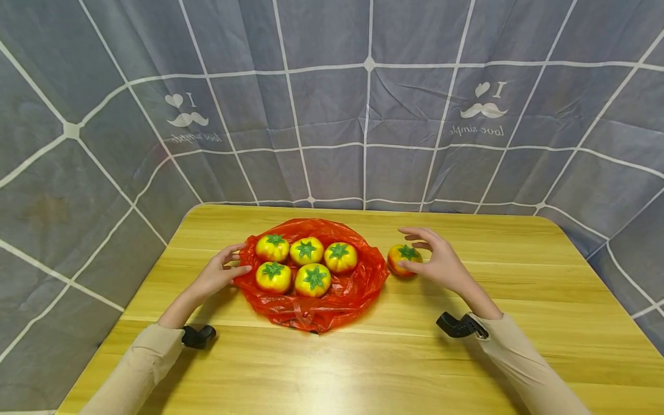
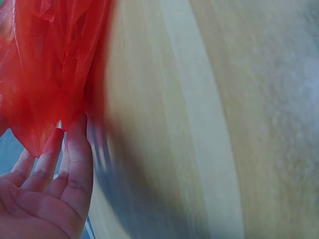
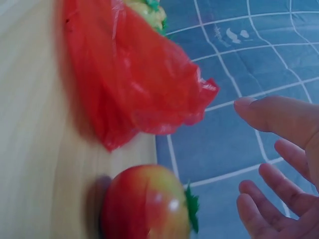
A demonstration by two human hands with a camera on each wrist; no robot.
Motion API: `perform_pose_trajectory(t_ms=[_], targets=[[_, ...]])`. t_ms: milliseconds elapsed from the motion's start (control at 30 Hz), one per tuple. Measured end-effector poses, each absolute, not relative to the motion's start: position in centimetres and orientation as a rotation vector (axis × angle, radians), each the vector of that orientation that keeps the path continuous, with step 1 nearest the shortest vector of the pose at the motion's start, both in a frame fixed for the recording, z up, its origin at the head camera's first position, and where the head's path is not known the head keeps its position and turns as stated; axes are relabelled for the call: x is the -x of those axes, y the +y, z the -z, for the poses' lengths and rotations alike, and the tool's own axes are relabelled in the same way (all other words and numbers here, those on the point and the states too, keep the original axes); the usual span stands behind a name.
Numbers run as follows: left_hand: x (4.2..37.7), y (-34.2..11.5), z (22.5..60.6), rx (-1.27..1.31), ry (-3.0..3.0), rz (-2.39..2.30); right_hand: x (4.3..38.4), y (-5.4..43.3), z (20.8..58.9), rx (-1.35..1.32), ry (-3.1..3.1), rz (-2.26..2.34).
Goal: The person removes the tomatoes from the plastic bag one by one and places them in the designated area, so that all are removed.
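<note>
Lots of wood shows on the tabletop [image 1: 332,374] toward its right and near edges. The red bag [image 1: 324,314], with 5 yellow fruits [image 1: 313,281] in it, sits near the far edge. 1 loose fruit [image 1: 398,254] (it has a green top) lies just beside the bag, toward the right edge. The right grip [image 1: 442,262] is spread next to it; the left grip [image 1: 220,274], loosely spread, touches the bag.

Head view looking forward and down, wrist views close in, red bag [image 1: 358,282] shared
</note>
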State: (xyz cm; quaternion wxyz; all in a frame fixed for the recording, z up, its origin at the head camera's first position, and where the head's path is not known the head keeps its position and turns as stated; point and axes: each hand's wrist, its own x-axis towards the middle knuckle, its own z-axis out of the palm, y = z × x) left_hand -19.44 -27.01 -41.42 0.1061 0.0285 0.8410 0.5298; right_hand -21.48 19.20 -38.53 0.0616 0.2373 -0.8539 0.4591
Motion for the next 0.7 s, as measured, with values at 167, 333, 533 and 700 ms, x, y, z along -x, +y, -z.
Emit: perform_pose_trajectory(t_ms=[167, 333, 533, 700], targets=[[19.5, -27.0, 41.4, -0.089, 2.487, -1.571, 21.5, 18.4, 37.7, -0.742, -2.555, -1.403], [19.4, -27.0, 41.3, -0.089, 2.501, -1.562, 21.6, 17.2, 36.9, -0.768, -2.535, -1.443], [19.4, -26.9, 41.2, -0.085, 2.508, -1.554, 21.8, 15.8, 35.9, -0.802, -2.505, -1.469], [19.4, -26.8, 41.2, -0.082, 2.526, -1.536, 22.0, 14.6, 35.3, -0.859, -2.472, -1.482]])
